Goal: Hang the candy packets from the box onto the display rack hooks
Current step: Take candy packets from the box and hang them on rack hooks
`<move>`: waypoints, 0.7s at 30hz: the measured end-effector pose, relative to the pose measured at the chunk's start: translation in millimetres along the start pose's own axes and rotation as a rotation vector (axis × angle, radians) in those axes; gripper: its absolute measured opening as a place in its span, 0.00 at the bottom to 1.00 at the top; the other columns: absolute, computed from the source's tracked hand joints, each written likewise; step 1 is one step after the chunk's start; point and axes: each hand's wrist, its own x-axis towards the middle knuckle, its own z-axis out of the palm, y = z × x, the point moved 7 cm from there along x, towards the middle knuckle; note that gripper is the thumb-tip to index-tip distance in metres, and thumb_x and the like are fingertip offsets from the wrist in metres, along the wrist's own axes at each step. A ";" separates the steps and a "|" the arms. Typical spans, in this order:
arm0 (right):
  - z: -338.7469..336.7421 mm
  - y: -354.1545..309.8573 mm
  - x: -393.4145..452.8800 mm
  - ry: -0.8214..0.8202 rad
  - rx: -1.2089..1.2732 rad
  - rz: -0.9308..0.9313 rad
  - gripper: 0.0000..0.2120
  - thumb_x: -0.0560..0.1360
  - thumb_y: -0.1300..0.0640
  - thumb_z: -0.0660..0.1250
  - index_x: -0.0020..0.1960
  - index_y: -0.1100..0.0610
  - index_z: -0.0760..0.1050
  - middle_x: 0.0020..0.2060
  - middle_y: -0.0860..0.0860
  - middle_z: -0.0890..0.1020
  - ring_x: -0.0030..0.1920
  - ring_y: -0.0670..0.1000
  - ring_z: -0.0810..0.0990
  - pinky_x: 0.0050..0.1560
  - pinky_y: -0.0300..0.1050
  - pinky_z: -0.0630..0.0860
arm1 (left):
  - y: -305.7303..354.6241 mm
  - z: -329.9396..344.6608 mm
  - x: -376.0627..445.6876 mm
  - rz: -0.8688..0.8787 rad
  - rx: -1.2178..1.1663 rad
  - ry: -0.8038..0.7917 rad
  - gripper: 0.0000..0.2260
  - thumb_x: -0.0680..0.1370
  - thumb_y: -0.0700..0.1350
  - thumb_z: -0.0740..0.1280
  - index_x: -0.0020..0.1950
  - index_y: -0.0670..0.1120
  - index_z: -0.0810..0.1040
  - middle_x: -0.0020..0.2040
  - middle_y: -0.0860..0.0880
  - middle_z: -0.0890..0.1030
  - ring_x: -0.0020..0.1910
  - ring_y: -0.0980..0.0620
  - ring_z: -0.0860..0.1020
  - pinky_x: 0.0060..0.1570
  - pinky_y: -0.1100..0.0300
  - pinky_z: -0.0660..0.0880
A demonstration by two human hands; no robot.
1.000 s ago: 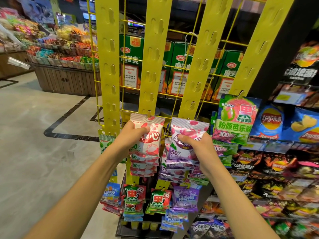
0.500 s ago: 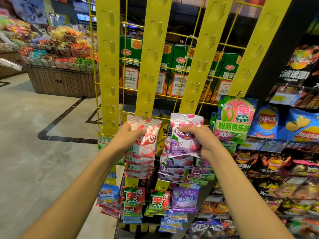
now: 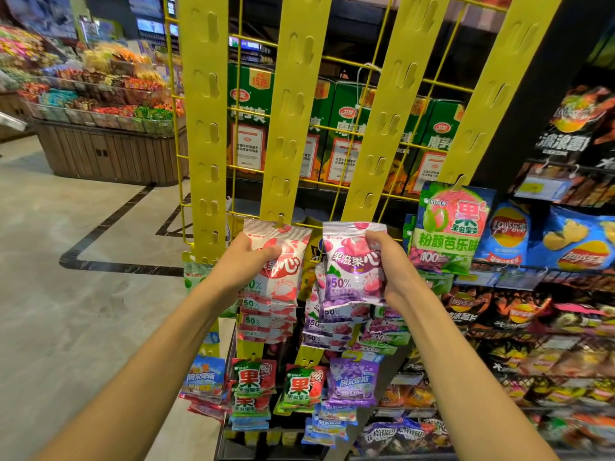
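Observation:
A yellow display rack (image 3: 289, 104) of slotted strips stands before me. My left hand (image 3: 248, 264) grips a white-and-red candy packet (image 3: 286, 261) whose top sits at a hook on the second strip. My right hand (image 3: 387, 264) grips a purple candy packet (image 3: 349, 271) by its right edge, its top just below the third strip (image 3: 366, 181). Under both packets hang stacks of matching packets (image 3: 266, 322). The box is not in view.
A green guava packet (image 3: 449, 227) hangs on the fourth strip. Chip bags (image 3: 572, 241) fill dark shelves on the right. More candy packets (image 3: 299, 387) hang low on the rack. Green cartons (image 3: 253, 121) stand behind it. A wooden candy bin (image 3: 106, 151) sits far left across the floor.
My right hand has raised the purple packet toward the third strip and shifted its grip to the packet's upper right edge. My left hand stays on the red-and-white packet.

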 end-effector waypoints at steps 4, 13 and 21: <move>-0.5 -5.4 -1.8 0.001 0.074 -0.039 0.16 0.85 0.40 0.52 0.65 0.44 0.74 0.53 0.42 0.80 0.51 0.42 0.79 0.53 0.43 0.76 | -0.9 -0.9 1.2 0.000 0.015 0.005 0.14 0.80 0.51 0.71 0.56 0.48 0.69 0.53 0.42 0.84 0.47 0.43 0.86 0.52 0.42 0.83; -7.1 4.4 12.6 0.343 -0.039 -0.149 0.32 0.75 0.28 0.60 0.39 0.58 0.73 0.35 0.60 0.79 0.36 0.61 0.79 0.36 0.54 0.69 | 0.8 -2.3 -2.3 -0.008 0.045 0.023 0.18 0.79 0.51 0.72 0.61 0.47 0.69 0.53 0.42 0.84 0.47 0.44 0.86 0.53 0.40 0.83; -4.6 4.4 9.1 0.414 -0.069 -0.255 0.28 0.80 0.35 0.59 0.31 0.55 0.64 0.25 0.50 0.67 0.27 0.50 0.67 0.32 0.45 0.60 | -2.2 -5.5 0.4 -0.008 0.047 0.026 0.16 0.79 0.50 0.72 0.60 0.47 0.69 0.52 0.43 0.85 0.45 0.44 0.87 0.51 0.41 0.83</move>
